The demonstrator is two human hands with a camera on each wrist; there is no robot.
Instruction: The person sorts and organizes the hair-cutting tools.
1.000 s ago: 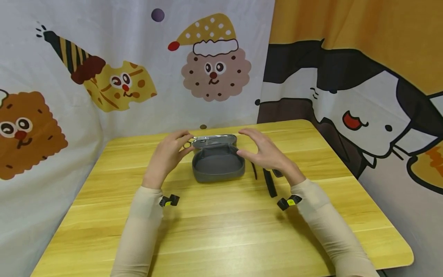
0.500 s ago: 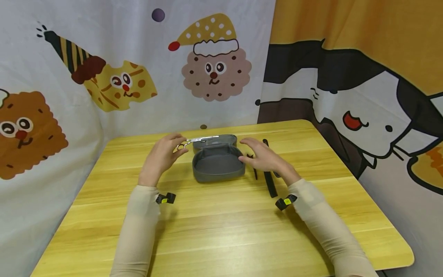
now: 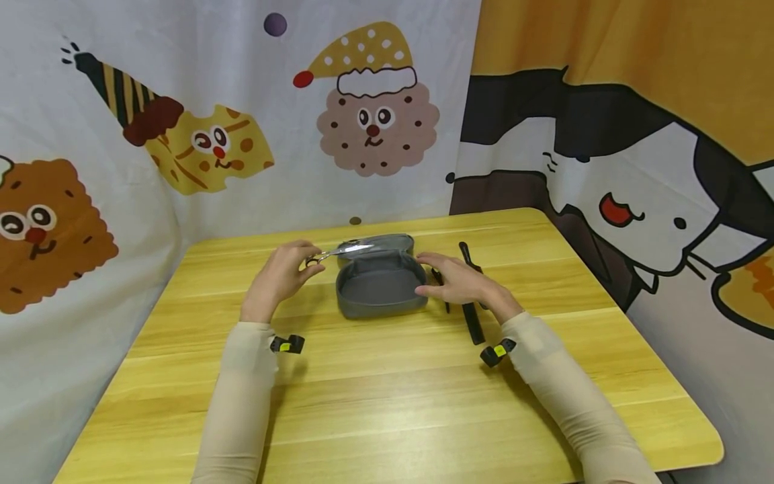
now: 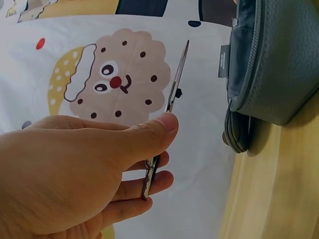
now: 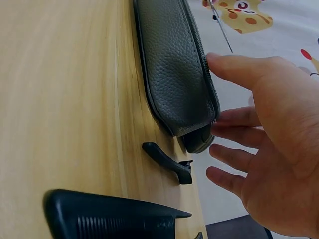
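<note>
My left hand (image 3: 275, 279) pinches slim silver scissors (image 3: 346, 251) by the handles, thumb on one side and fingers on the other. In the left wrist view, the scissors' blades (image 4: 178, 79) point up, apart from the case. A grey zippered case (image 3: 375, 310) with a leather-like grain stands unzipped in mid-table. Its lid (image 3: 399, 242) is folded back behind it, and the scissors overlap the lid in the head view. My right hand (image 3: 462, 282) is at the case's right rim, with thumb and fingers extended; the right wrist view has the thumb tip right at the zipper edge.
Right of the case lies a black comb (image 5: 114, 219), partly behind my right hand in the head view. Between comb and case is a small curved black piece (image 5: 167, 162). A patterned cloth (image 3: 375, 195) hangs behind the wooden table (image 3: 387, 403).
My left hand has drawn the scissors back leftward from the lid, and they now tilt over it. My right hand has lowered slightly onto the case's right rim. The case stays put.
</note>
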